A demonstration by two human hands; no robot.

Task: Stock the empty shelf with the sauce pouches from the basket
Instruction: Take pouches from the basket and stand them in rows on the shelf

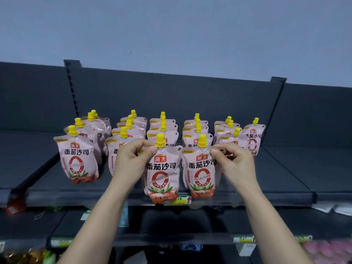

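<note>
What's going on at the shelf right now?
A person is stocking a dark shelf with pink sauce pouches with yellow caps. The left hand pinches the top corner of one front pouch, whose bottom hangs over the shelf's front edge. The right hand pinches the top of the neighbouring front pouch. Behind them, several rows of pouches already stand upright. The basket is out of view.

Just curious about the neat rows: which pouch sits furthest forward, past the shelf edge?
The pouch pinched at its top corner by the left hand. Its bottom overlaps the shelf's front edge; all others sit further back.
</note>
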